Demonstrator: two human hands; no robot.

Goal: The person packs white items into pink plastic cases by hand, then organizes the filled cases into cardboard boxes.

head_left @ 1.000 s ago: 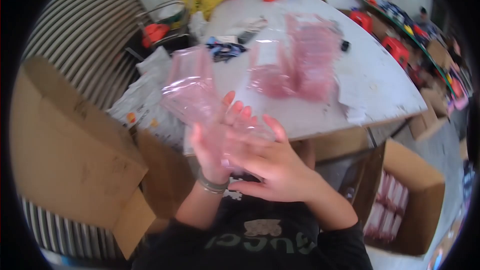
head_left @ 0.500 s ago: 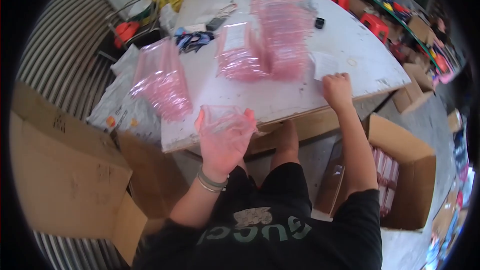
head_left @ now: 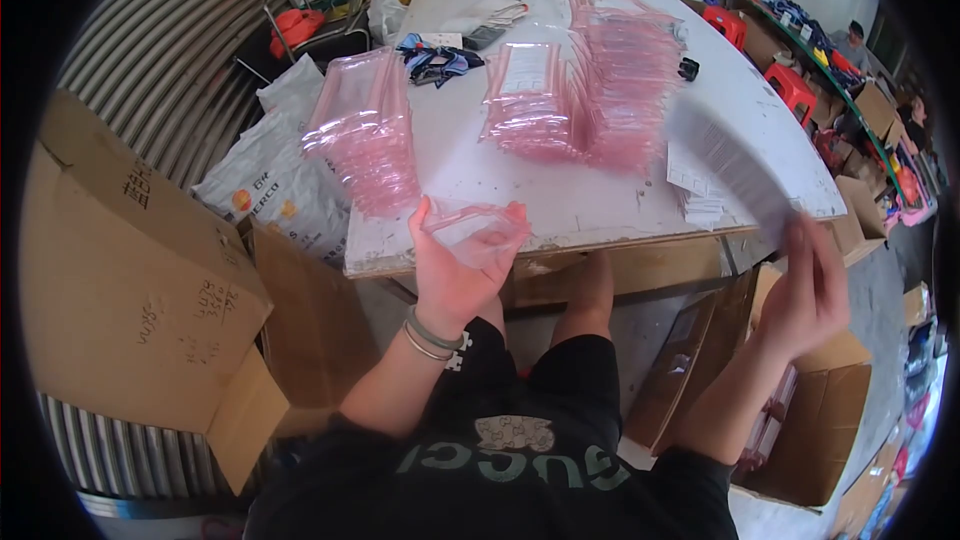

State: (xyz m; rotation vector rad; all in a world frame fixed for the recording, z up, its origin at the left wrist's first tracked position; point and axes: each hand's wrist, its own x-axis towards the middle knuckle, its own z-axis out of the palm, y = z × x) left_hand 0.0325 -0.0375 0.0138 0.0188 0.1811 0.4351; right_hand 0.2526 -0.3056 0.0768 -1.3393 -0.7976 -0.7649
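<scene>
My left hand is closed around a clear pink plastic bag, thumb and fingers spreading its mouth above the table's front edge. Out to the right, my right hand pinches the lower end of a printed white card, blurred by motion. Below that card, a stack of printed white cards lies by the table edge. Pink plastic bags are piled at the left. A middle pile of pink bags has a white card showing on top, next to a taller bag pile.
The white table spans the front. An open cardboard box with pink packs stands at lower right, and large cardboard boxes at left. Dark fabric pieces lie at the back left. A person sits far right.
My right hand has moved right and toward me, lifting a white card off the table. My left hand still holds the pink bag. The view has shifted slightly.
</scene>
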